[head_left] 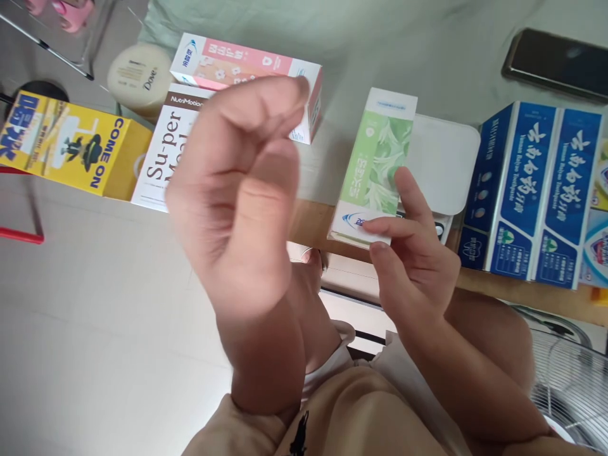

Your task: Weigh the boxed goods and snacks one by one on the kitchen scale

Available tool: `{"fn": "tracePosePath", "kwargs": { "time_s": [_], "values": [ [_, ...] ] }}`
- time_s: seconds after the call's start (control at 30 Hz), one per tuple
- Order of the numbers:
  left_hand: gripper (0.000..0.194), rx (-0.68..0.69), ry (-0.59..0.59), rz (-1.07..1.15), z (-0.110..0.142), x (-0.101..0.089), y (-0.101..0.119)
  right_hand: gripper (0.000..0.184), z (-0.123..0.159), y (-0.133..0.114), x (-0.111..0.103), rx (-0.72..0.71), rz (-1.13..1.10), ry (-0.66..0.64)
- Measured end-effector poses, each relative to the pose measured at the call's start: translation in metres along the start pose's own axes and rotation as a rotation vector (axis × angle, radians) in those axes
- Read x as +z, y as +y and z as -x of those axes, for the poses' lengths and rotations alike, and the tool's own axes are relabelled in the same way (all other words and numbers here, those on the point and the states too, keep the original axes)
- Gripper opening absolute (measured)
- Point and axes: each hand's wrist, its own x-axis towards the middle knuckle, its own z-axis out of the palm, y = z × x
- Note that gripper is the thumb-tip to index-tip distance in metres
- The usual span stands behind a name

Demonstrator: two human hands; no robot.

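Observation:
My left hand (237, 196) is raised close to the camera, fingers curled in and thumb folded near them. It is slightly blurred, and no object shows in it. My right hand (418, 259) is at the near end of a green and white toothpaste box (375, 158), with thumb and index finger at the near end and another finger along its right side. The box overlaps the left part of a white scale (444, 164) with a flat top. Behind my left hand are a pink and white toothpaste box (237, 60) and a white NutriMotion box (159, 152), both partly hidden.
Blue toothpaste boxes (527, 190) stand at the right, below a black phone (560, 63). A yellow box (71, 142) and a cream Dove tub (140, 76) lie left. The wooden table edge (308, 218) runs before my knees. A wire-grilled fan (570, 380) stands lower right.

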Motion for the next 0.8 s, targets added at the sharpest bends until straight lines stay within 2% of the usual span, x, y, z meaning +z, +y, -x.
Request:
{"fn": "tracePosePath", "kwargs": {
  "time_s": [0.1,0.2,0.37,0.57,0.8],
  "values": [
    [0.019,-0.048,0.078,-0.058,-0.004,-0.004,-0.003,0.018,0.001,0.001,0.001,-0.007,0.001,-0.019],
    [0.023,-0.078,0.069,-0.137,-0.007,-0.006,-0.007,0.020,0.006,0.001,0.004,-0.026,0.028,-0.073],
    [0.021,0.011,0.134,-0.183,-0.009,-0.008,-0.015,0.021,0.014,0.005,0.020,-0.048,-0.009,-0.162],
    [0.026,-0.072,0.075,-0.322,-0.015,-0.020,-0.033,0.022,0.014,0.014,0.039,-0.018,-0.083,-0.259],
    [0.024,-0.151,0.031,-0.300,-0.015,-0.024,-0.031,0.030,0.033,0.008,0.039,-0.038,0.010,-0.139]
  ]
}}
